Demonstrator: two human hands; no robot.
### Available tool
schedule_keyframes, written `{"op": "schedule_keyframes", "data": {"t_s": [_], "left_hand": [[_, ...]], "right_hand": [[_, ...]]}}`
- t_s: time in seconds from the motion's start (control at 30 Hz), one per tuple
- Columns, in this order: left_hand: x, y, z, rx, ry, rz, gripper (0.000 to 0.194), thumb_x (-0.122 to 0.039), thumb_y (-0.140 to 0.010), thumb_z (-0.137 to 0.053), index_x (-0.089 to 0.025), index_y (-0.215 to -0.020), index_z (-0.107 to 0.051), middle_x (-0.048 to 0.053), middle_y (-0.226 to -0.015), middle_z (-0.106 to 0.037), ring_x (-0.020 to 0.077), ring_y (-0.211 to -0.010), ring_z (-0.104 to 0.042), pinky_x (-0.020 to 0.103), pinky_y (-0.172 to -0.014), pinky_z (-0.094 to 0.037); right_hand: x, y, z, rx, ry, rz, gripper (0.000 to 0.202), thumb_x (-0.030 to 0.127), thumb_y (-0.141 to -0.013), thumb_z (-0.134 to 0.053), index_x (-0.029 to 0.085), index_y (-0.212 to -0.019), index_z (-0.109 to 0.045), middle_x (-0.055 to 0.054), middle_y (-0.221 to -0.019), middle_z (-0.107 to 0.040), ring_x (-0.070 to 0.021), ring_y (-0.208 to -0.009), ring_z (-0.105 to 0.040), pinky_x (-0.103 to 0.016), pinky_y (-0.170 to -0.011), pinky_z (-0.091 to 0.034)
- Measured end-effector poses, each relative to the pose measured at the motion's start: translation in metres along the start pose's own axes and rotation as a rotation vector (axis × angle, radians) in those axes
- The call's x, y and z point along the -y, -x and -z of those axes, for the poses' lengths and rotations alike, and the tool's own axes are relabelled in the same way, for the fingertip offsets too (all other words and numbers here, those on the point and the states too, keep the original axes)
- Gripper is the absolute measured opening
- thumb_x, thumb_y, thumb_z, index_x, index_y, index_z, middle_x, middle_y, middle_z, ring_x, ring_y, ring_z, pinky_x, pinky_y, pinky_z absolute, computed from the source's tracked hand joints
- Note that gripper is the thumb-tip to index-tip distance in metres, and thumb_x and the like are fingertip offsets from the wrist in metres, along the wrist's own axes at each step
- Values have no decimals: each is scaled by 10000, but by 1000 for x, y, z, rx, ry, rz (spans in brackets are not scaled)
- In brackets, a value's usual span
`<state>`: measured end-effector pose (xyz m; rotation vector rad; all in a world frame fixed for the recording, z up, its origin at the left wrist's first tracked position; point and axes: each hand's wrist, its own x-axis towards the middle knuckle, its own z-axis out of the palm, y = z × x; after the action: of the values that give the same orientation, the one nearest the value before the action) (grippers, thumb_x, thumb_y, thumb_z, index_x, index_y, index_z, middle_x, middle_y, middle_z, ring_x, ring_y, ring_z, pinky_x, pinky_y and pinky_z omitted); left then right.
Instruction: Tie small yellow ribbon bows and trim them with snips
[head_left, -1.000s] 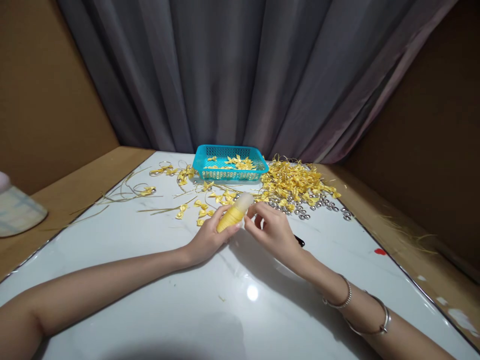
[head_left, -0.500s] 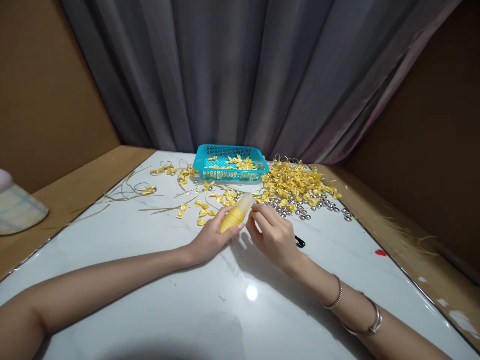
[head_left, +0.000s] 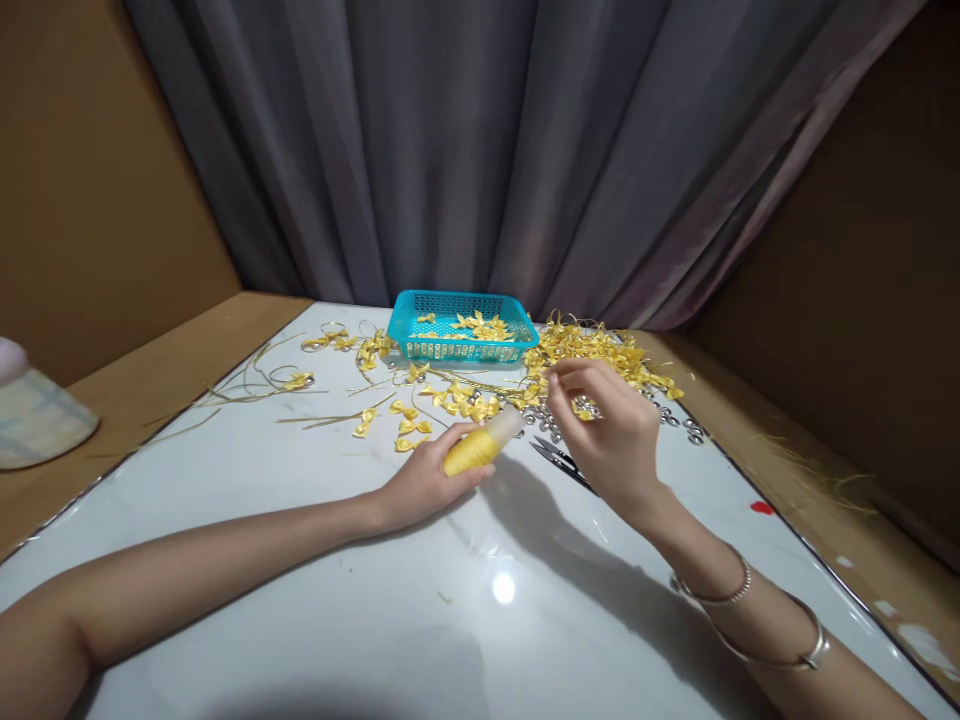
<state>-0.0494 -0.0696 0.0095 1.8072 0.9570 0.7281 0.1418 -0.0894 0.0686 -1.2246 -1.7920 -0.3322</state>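
Note:
My left hand (head_left: pixel 420 480) is wrapped round a spool of yellow thread (head_left: pixel 470 455), whose pale translucent tube end points up and to the right. My right hand (head_left: pixel 611 435) is raised to the right of the spool, with thumb and forefinger pinched together. Any thread between those fingertips is too fine to make out. Below the right hand lies a pair of dark scissors (head_left: pixel 559 462), partly hidden by it. Yellow ribbon bows (head_left: pixel 409 428) lie just beyond my left hand. Small silver metal pieces (head_left: pixel 551 427) are scattered behind the scissors.
At the back of the white table (head_left: pixel 315 610) stands a blue plastic basket (head_left: pixel 396 328) with yellow bows inside. A heap of bows with gold cords (head_left: pixel 600 345) lies to its right. Loose gold cords (head_left: pixel 341 418) spread on the left. A grey curtain (head_left: pixel 450 150) hangs behind.
My right hand has moved up and right, away from the spool, uncovering the scissors' blades. My left hand has tipped the spool lower, its tube now leaning further right.

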Motion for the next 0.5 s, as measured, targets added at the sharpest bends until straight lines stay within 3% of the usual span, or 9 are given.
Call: {"op": "schedule_keyframes", "data": {"t_s": [0.07, 0.17, 0.27, 0.37, 0.5], "left_hand": [[1, 0, 0, 3, -7, -20, 445, -418, -771, -596, -215, -1157, -507, 63, -988, -618, 224, -855, -553, 329, -758, -408], [2, 0, 0, 3, -8, -43, 434, -398, -769, -599, -220, -1156, -517, 68, -1015, -625, 241, -894, -559, 343, -782, -413], [2, 0, -1, -6, -21, -57, 435, -379, -759, -612, -225, -1157, -524, 64, -1036, -630, 240, -908, -565, 345, -800, -415], [3, -1, -1, -27, -33, -84, 447, -347, -743, -628, -240, -1167, -532, 55, -1052, -631, 237, -912, -572, 341, -803, -422], [4, -1, -2, -70, -71, -94, 442, -272, -733, -621, -266, -1168, -542, 39, -1037, -638, 225, -888, -581, 332, -786, -436]], "right_hand": [[4, -6, 4, 65, -310, -260, 162, 187, -819, -490, 199, -657, -495, -70, -837, -635, -174, -761, -596, -309, -670, -484], [4, -14, 7, 270, -774, -646, 99, 199, -745, -531, 180, -649, -512, -59, -776, -617, -141, -623, -583, -272, -546, -474], [0, -18, 9, 476, -1003, -852, 61, 199, -704, -536, 161, -657, -525, -40, -682, -586, -67, -421, -446, -223, -388, -328], [-2, -18, 10, 614, -977, -859, 93, 229, -713, -530, 163, -649, -516, -4, -569, -544, -37, -360, -287, -217, -354, -188], [3, -16, 11, 742, -695, -645, 124, 297, -773, -544, 177, -742, -543, 31, -481, -517, -64, -388, -311, -210, -375, -209]]}}
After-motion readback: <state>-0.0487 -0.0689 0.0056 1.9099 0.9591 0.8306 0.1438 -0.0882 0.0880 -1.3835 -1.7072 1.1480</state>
